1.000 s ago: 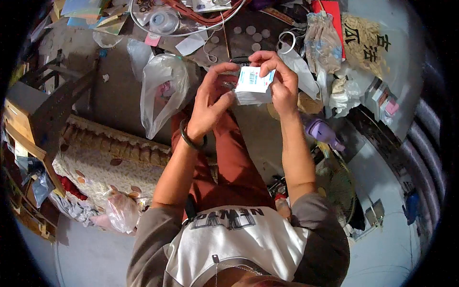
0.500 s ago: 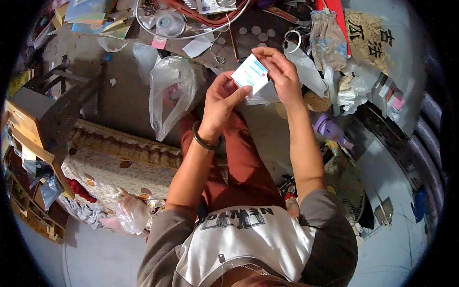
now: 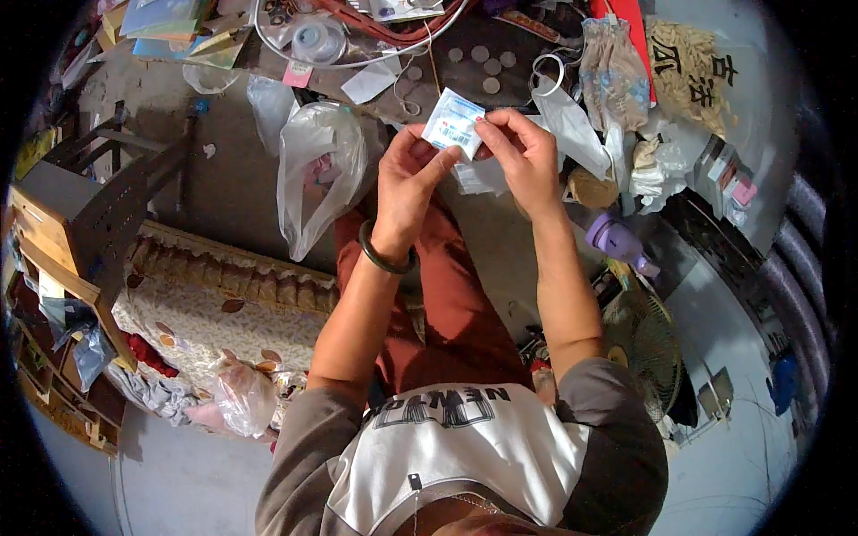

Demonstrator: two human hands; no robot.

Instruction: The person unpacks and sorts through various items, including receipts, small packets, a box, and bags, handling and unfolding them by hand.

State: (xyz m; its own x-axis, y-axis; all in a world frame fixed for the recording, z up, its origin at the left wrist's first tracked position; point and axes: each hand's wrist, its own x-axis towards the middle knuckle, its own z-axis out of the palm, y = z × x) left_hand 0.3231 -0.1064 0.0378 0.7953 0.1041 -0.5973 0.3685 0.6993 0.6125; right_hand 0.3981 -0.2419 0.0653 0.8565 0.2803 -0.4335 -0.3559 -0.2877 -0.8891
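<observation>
A small white packet (image 3: 453, 123) with blue and red print and a barcode is held up between my two hands. My left hand (image 3: 404, 183) pinches its lower left part, thumb on the front. At its right edge, the thumb and fingertips of my right hand (image 3: 525, 159) are closed on it. Just below the packet, some white papery material (image 3: 480, 179) shows; what holds it up cannot be made out. A clear plastic bag (image 3: 308, 179) hangs open to the left of my left hand.
Round coins (image 3: 480, 54) and a white paper tag (image 3: 370, 80) lie on the dark table. To the right are a fabric pouch (image 3: 613, 71), a white ring (image 3: 547, 75) and a purple bottle (image 3: 617, 239). A patterned cloth-covered seat (image 3: 214, 308) stands at the left.
The packet has turned from a tilted pose to a more upright one. My right hand has come down from above it to its right edge. The view has shifted slightly left since the first frame.
</observation>
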